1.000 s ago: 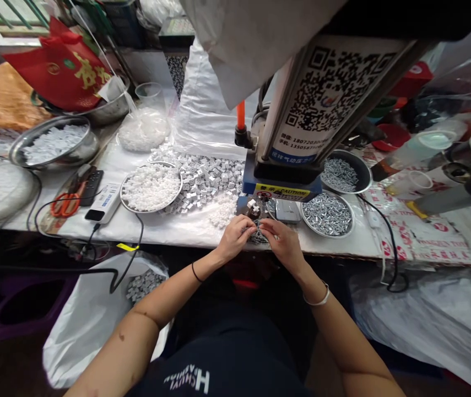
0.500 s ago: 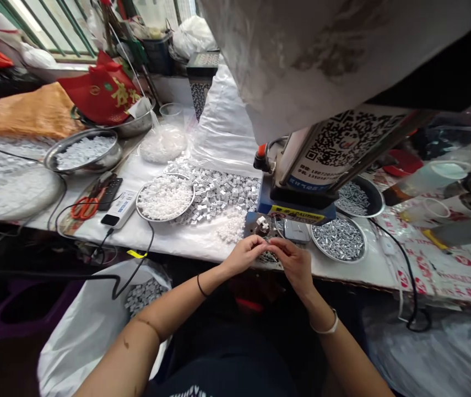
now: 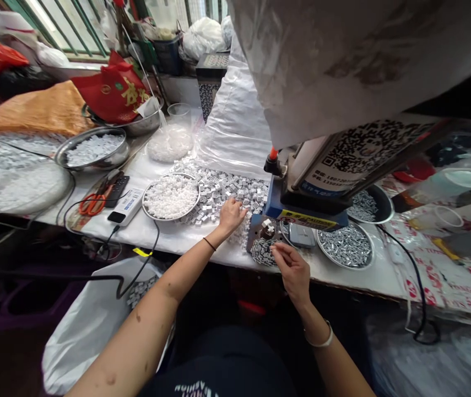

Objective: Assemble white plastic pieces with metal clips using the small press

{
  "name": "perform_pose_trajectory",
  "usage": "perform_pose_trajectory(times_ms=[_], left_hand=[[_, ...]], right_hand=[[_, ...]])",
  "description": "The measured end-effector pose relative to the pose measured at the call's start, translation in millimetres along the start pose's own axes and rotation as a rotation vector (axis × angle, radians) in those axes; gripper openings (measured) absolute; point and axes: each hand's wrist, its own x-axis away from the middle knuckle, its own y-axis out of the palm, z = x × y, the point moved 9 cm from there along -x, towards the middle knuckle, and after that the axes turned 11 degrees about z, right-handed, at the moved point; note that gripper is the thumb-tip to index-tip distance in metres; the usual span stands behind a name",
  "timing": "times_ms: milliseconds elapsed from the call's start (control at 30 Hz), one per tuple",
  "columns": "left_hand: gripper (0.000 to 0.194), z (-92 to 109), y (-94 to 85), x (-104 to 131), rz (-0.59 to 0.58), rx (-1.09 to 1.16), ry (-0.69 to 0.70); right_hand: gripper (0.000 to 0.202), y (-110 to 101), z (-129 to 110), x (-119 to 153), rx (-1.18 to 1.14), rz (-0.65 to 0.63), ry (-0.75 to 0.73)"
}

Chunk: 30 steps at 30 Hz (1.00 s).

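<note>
Left hand: The left hand (image 3: 231, 215) was at the front right part of the loose blocks (image 3: 208, 193), its fingers bent down towards them.
Right hand: The right hand (image 3: 295, 270) was just beside a small heap of metal pieces (image 3: 262, 252), with thumb and forefinger drawn close together.
Grip: The two hands were apart from each other. The fingertips were too small to read, so it could not be told whether either hand was clamped on a piece.
Blocks: Grey and white, they lay spread on the table (image 3: 181, 234) between a round tray (image 3: 164, 219) of white pieces and the press (image 3: 274, 201).
Metal heap: It lay near the table's front edge, below a white cross-like piece (image 3: 268, 225).
Press: It bore a yellow caution label (image 3: 307, 219) above a grey box (image 3: 301, 235).
Metal dish: The dish (image 3: 371, 259) stood right of the box, filled with metal pins (image 3: 345, 244).
Table, left side: A power strip (image 3: 128, 207), a remote (image 3: 117, 191) and orange-handled scissors (image 3: 92, 205) lay near one another.
Below table: A white bag (image 3: 80, 325) contained more grey blocks (image 3: 141, 289).
Wrists: A dark band (image 3: 209, 243) circled the left and a white bracelet (image 3: 324, 339) the right.
</note>
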Motion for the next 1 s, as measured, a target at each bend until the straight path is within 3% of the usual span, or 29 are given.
perform_pose_trajectory(times_ms=[100,200,267,400,567,767,1000], left_hand=[[0.014,-9,14.1,-5,-0.033,-0.069,0.017],[0.008,-10,4.5,-1,-0.001,0.115,-0.017],[0.014,-11,-3.5,8,-0.031,0.386,-0.149],[0.030,11,3.0,52,-0.324,1.020,-0.565],[0.037,51,4.2,106,-0.477,1.323,-0.836],[0.044,70,7.5,117,-0.506,1.436,-0.912],[0.050,72,7.7,115,-0.504,1.466,-0.895]], right_hand=[[0.021,-2,4,4,-0.016,0.007,0.029],[0.020,-6,2,5,-0.005,0.001,0.010],[0.021,-8,-3,3,-0.022,0.000,0.000],[0.017,-6,-20,-7,-0.022,0.022,-0.078],[0.014,7,-46,-16,0.109,0.006,-0.290],[0.012,19,-61,-13,0.233,-0.079,-0.436],[0.018,24,-66,-5,0.313,-0.158,-0.630]])
